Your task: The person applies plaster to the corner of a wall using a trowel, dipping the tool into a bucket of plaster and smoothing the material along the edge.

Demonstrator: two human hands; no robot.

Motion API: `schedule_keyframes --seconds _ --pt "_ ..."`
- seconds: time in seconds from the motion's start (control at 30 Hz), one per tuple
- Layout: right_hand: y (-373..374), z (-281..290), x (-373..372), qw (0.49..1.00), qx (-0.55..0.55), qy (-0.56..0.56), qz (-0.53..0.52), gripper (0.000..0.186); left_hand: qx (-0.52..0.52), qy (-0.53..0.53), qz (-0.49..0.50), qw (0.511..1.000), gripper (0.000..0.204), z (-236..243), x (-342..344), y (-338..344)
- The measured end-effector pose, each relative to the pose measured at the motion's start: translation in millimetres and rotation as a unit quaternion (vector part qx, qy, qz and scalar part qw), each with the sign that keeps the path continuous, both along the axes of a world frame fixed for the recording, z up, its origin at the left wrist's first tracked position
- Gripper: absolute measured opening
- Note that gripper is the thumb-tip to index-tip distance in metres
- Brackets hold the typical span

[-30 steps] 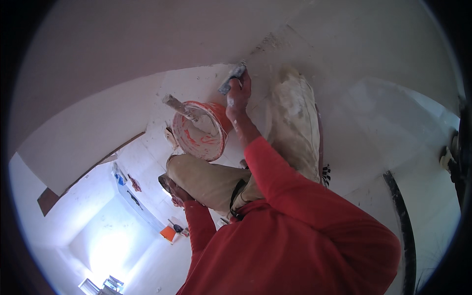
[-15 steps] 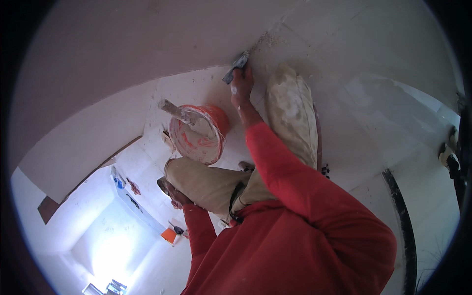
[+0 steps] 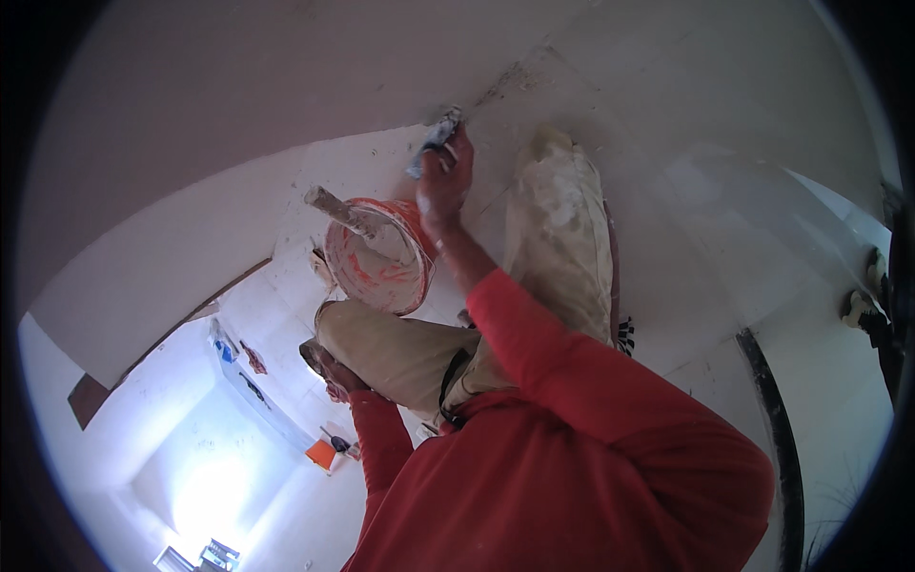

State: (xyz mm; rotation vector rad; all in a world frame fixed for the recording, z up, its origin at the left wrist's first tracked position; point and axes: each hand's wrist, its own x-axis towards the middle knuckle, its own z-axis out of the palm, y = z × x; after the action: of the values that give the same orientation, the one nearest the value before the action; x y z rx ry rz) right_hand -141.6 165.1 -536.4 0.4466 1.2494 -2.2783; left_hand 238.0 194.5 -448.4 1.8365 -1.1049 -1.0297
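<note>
My right hand (image 3: 446, 186), smeared with white, is closed round a plaster-smeared trowel (image 3: 437, 141) low along the wall's foot, above and right of the bucket. Below it stands an orange bucket (image 3: 415, 224) coated inside with pale plaster. A thick plaster-caked handle (image 3: 334, 207) leans out over its rim. My left hand (image 3: 340, 377) is closed beside my bent left knee, on a small flat piece (image 3: 310, 357) with a dark edge. The knee hides much of that piece, so its kind cannot be told.
Crumbs of debris (image 3: 510, 81) lie along the wall's foot beyond the trowel. A brown-edged panel (image 3: 229, 286) runs at left. An orange object (image 3: 322, 454) lies behind my left arm. A dark strip (image 3: 772, 419) lies at right, near another person's shoes (image 3: 863, 310).
My right hand and the trowel have moved left and slightly toward me along the wall's foot, nearer the bucket. My left hand stays by the knee.
</note>
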Motion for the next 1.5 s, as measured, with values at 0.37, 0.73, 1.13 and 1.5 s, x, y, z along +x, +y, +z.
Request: schedule_keyframes --seconds 0.37,0.73,1.13,1.5 --pt "-8.9 94.4 23.8 0.973 0.010 0.228 -0.012 0.063 0.041 0.045 -0.009 0.998 0.046 13.0 -40.2 10.3" --pt "-16.7 14.6 -12.9 0.997 -0.004 -0.078 -0.024 0.059 -0.013 0.009 -0.054 0.998 0.039 14.2 -18.1 0.0" --pt "3.1 24.6 -25.0 0.995 -0.081 -0.058 -0.021 0.056 -0.013 -0.006 -0.021 1.000 0.041 11.4 -8.2 4.0" --pt "-1.2 159.3 1.7 0.957 -0.013 0.290 0.001 0.065 -0.018 -0.011 -0.040 0.999 0.052 -1.7 2.4 2.1"
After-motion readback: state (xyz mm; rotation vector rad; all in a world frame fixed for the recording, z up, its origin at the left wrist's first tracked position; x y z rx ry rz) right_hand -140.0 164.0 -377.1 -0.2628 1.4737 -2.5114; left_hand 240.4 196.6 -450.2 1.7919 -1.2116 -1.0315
